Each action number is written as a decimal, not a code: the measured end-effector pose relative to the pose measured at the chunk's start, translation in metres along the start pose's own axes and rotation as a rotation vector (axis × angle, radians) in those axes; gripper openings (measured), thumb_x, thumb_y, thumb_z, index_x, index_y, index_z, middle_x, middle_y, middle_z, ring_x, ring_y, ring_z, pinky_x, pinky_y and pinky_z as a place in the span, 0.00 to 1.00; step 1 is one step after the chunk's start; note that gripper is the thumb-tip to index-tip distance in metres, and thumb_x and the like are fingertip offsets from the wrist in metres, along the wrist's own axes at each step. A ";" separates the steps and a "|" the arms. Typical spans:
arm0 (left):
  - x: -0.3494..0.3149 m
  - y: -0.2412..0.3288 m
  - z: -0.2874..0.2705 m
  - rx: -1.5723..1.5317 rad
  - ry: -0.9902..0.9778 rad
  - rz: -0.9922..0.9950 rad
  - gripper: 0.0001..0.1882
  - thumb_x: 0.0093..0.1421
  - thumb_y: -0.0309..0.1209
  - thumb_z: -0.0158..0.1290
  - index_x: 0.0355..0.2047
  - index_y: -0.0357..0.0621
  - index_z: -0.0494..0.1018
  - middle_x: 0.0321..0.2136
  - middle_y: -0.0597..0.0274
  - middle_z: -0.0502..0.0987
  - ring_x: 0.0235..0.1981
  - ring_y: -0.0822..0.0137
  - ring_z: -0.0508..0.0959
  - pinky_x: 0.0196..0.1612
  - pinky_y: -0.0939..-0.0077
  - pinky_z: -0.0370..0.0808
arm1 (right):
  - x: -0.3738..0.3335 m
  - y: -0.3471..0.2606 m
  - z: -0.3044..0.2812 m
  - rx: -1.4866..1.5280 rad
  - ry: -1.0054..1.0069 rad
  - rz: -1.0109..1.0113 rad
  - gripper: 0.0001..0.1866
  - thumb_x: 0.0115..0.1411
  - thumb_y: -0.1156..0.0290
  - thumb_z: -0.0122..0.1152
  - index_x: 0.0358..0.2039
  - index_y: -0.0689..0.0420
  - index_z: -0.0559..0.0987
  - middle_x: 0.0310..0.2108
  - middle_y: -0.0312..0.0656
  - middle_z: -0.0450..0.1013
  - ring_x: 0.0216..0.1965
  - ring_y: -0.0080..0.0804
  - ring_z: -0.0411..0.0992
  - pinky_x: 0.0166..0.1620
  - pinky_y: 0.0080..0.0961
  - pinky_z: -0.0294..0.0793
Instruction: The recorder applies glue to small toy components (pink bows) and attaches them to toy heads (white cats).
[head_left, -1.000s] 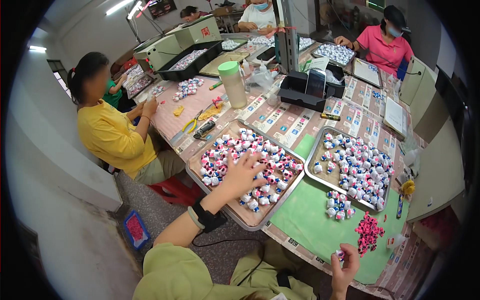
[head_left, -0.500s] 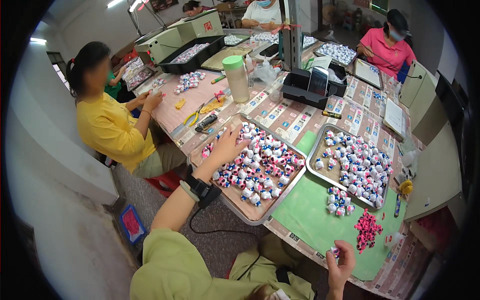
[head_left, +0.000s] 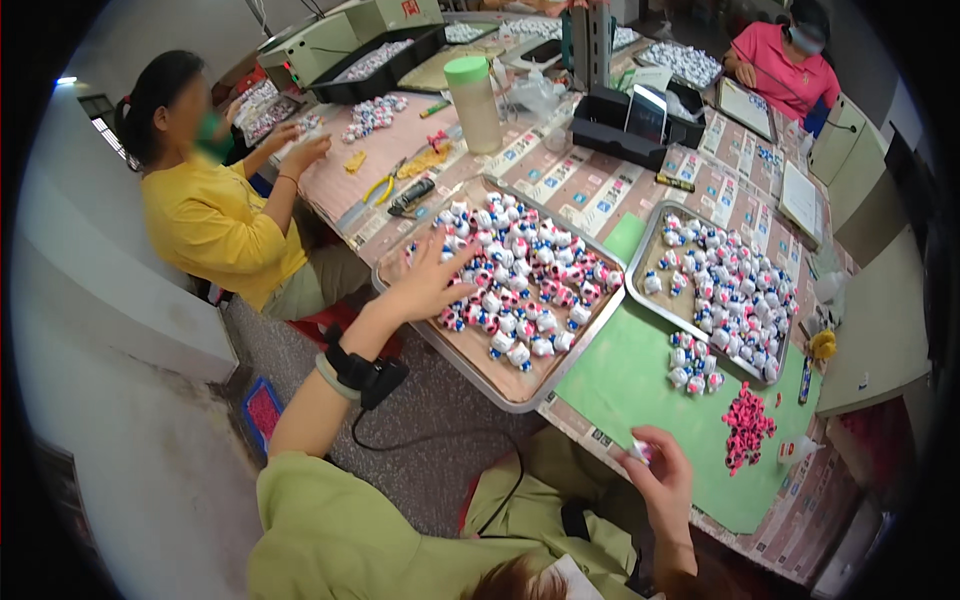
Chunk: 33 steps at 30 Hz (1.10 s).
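Observation:
My left hand [head_left: 428, 284] lies over the left part of a metal tray [head_left: 505, 402], fingers spread and touching small figurines [head_left: 520, 270]. These are white, pink and blue, and many have a dark pink face part. Above the table's front edge, my right hand [head_left: 664, 474] pinches one small white-and-pink figurine [head_left: 641, 452] between thumb and fingers, which partly hide it. A second metal tray [head_left: 632, 290] to the right holds more white figurines with blue and pink. A small group of figurines [head_left: 693, 364] sits on the green mat [head_left: 615, 375] beside it.
A heap of dark pink parts [head_left: 747, 428] and a small white glue bottle [head_left: 798, 450] lie at right. Beyond the trays are pliers [head_left: 384, 184], a green-lidded bottle [head_left: 473, 105] and a black box [head_left: 620, 135]. Two people work nearby, in yellow [head_left: 220, 220] and pink [head_left: 785, 70].
The whole view has shifted, so the table appears higher. My left hand has drawn back toward the tray's left side, fingers spread. My right hand has moved left, with a small figurine still pinched.

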<state>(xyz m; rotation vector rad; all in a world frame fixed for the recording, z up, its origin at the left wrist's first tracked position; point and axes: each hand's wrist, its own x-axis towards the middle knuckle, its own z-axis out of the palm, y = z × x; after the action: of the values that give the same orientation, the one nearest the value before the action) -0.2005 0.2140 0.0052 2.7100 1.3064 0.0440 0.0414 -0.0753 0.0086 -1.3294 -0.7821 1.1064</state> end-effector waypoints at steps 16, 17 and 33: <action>-0.041 0.084 -0.016 -0.216 0.208 0.273 0.17 0.51 0.25 0.47 0.43 0.44 0.66 0.47 0.50 0.62 0.52 0.52 0.59 0.51 0.61 0.57 | 0.100 0.040 0.098 -0.871 -0.183 -0.688 0.19 0.39 0.78 0.55 0.37 0.60 0.69 0.32 0.46 0.65 0.34 0.43 0.65 0.39 0.33 0.64; -0.046 0.097 -0.020 -0.374 0.253 0.272 0.15 0.51 0.22 0.46 0.41 0.39 0.68 0.44 0.49 0.66 0.49 0.54 0.63 0.49 0.67 0.60 | 0.098 0.039 0.094 -0.907 -0.174 -0.688 0.22 0.39 0.78 0.55 0.39 0.60 0.68 0.36 0.47 0.65 0.37 0.42 0.64 0.41 0.32 0.63; 0.015 0.323 0.048 -0.308 0.051 0.647 0.18 0.48 0.30 0.50 0.42 0.46 0.65 0.42 0.50 0.63 0.46 0.53 0.62 0.45 0.60 0.62 | -0.071 -0.123 -0.026 0.319 -0.321 -1.073 0.11 0.57 0.77 0.41 0.33 0.53 0.74 0.32 0.48 0.69 0.26 0.36 0.68 0.27 0.29 0.66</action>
<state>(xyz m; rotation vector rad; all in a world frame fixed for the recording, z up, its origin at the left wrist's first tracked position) 0.0640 0.0219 0.0001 2.7324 0.3395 0.3455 0.0638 -0.1385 0.1366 -0.3181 -1.2731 0.5171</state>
